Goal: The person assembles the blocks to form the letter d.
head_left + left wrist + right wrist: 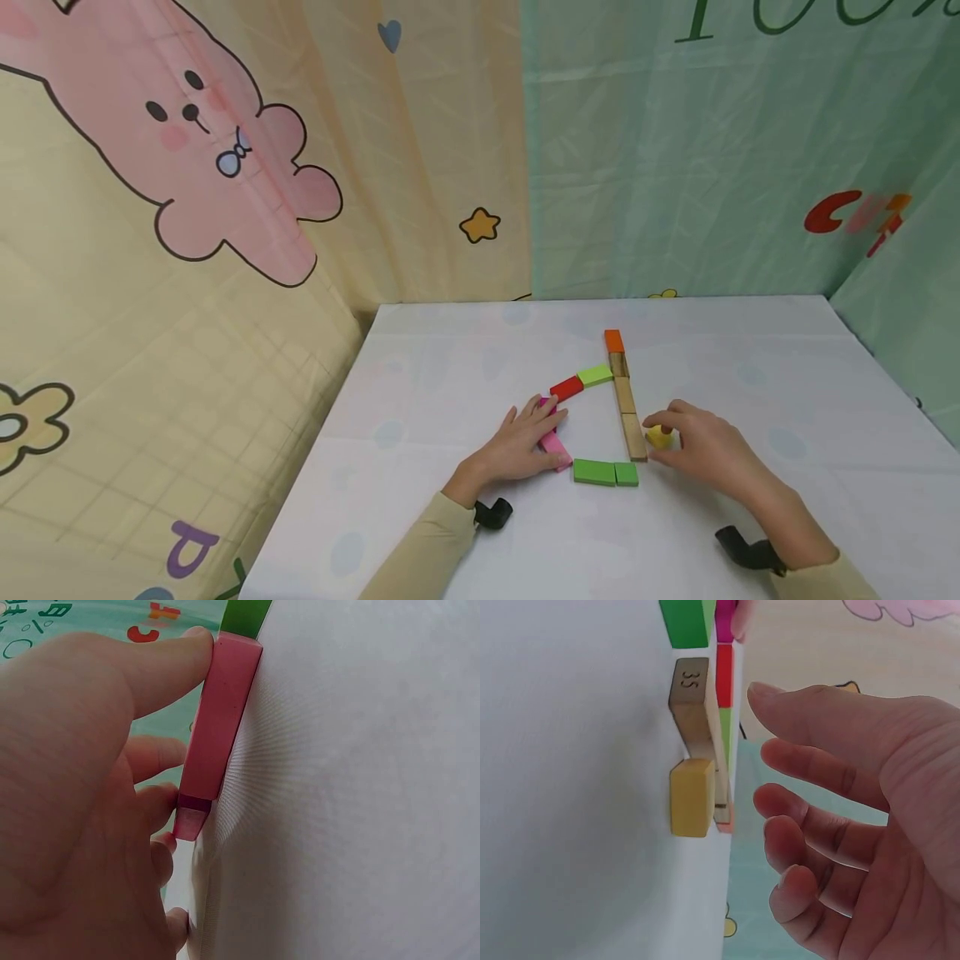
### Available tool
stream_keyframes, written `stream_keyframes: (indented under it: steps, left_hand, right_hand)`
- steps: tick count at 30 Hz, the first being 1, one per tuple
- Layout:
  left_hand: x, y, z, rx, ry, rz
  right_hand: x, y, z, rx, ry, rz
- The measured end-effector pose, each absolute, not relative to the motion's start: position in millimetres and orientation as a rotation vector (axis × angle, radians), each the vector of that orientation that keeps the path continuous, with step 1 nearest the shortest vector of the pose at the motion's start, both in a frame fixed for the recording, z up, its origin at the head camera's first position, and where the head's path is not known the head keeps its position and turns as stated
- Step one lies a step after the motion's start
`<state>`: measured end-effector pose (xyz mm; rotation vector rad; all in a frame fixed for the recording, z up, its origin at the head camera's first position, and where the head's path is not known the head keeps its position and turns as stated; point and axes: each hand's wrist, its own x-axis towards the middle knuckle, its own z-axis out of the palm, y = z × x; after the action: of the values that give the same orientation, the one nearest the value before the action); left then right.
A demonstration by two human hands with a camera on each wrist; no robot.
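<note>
My left hand [517, 443], fingers spread, rests on a pink block [222, 712]. Its thumb touches the end beside a green block [594, 472], and its other fingertips lie by a magenta block [547, 402]. My right hand [708, 446] hovers beside a small yellow block [691, 797], with thumb and fingers loosely curved. In the right wrist view a gap shows between the fingertips and that block, and nothing is held. The yellow block sits right of a straight row of wooden blocks [625, 396]; one end face bears the number 35.
An orange block [613, 341] tops the wooden row. Red [566, 388] and lime green [596, 375] blocks slant toward it from the left. A smaller green block [626, 474] ends the front row. The white table [390, 517] meets printed curtains [450, 150] behind.
</note>
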<state>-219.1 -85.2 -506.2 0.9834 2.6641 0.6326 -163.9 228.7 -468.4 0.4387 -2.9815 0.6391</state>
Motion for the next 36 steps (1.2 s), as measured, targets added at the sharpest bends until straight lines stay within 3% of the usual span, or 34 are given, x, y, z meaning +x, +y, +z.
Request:
stream_keyframes:
  steps: [36]
  left_hand:
    - [-219,-86,-506,0.981,2.666,0.633]
  right_hand:
    - [-171,240,-478,0.321,-3.139,0.633]
